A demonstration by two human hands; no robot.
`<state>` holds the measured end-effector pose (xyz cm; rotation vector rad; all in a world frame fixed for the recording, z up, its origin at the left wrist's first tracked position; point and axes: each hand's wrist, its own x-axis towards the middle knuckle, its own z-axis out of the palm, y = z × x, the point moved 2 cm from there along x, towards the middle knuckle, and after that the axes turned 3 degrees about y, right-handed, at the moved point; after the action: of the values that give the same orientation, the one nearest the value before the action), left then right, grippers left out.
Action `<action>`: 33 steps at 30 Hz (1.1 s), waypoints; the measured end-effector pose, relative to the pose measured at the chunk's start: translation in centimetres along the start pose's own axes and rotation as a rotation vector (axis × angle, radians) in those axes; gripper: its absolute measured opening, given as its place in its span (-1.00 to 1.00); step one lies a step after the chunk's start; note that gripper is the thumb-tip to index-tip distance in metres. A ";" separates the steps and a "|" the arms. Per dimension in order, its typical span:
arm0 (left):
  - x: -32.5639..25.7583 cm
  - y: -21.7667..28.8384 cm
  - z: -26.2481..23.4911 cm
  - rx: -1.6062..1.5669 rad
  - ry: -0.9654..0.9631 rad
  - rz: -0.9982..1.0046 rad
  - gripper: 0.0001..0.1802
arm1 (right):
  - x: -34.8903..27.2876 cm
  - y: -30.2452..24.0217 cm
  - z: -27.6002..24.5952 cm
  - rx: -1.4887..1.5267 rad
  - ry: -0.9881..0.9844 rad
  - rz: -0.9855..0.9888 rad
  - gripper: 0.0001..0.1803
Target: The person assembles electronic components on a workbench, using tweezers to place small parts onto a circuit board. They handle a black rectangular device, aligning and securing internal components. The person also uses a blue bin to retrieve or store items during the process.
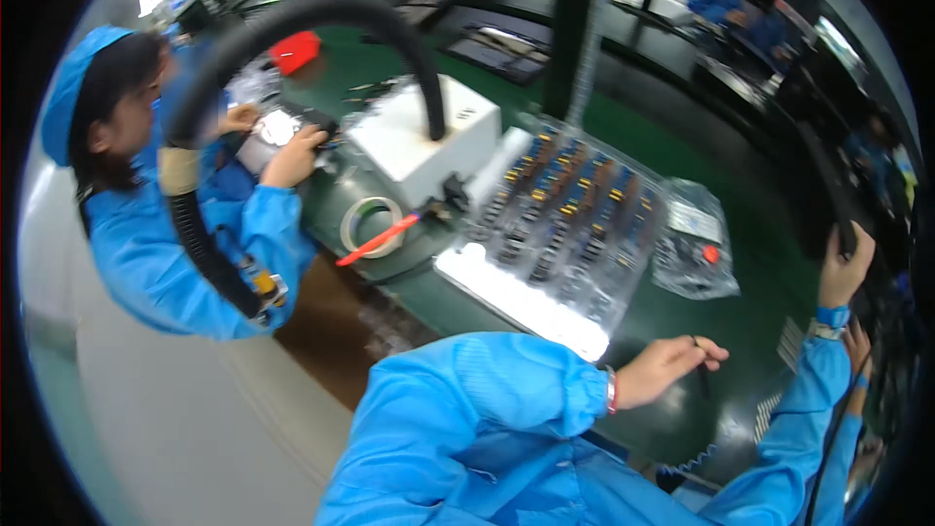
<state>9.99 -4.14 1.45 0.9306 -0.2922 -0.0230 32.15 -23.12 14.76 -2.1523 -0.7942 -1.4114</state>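
Observation:
Over the green bench, my left hand (pixel 672 368) has its fingers pinched together around a thin dark piece (pixel 704 382), too small and blurred to name. A red band circles that wrist. At the far right my right hand (pixel 843 268) is raised and closed on the lower end of a dark curved hose (pixel 826 170). A blue strap and a watch sit on the right wrist. Left of my left hand lies a clear plastic tray (pixel 628 278) with rows of small black, orange and yellow parts. Beyond the hand rests a clear bag (pixel 693 244) containing a red round item.
A white box (pixel 419 141) with a black hose (pixel 321 0) stands left of the tray. Near it lie a tape roll (pixel 356 224) and an orange-handled tool (pixel 380 240). A co-worker in blue (pixel 175 224) handles parts at left. A blue coiled cord (pixel 690 463) lies near me.

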 end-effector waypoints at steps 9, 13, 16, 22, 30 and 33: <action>-5.4 4.6 3.5 -0.049 -0.376 0.197 -0.64 | -2.5 -17.3 -12.3 0.149 -0.351 -0.157 -0.65; -11.2 7.2 1.9 -0.149 -0.323 0.211 -0.60 | -6.9 -21.2 -11.7 -0.040 -0.488 -0.448 -0.78; -14.2 8.1 0.7 -0.265 -0.043 0.142 -0.53 | -9.9 -23.9 -10.0 -0.059 -0.557 -0.481 -0.82; -14.3 8.2 -0.8 -0.417 0.258 0.225 -0.54 | -15.5 -26.5 -8.0 -0.017 -0.515 -0.306 -0.78; -11.4 6.4 -0.3 -0.410 0.292 0.125 -0.64 | -17.4 -26.2 -8.5 0.412 -0.773 0.059 -0.45; -8.7 5.3 1.3 -0.250 0.294 0.040 -0.57 | -16.9 -24.6 -10.4 0.848 -0.570 0.370 -0.39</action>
<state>0.72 -0.76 4.30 0.6687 -0.0329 0.1119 3.28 -15.37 4.34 -1.8400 -0.9012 -0.1706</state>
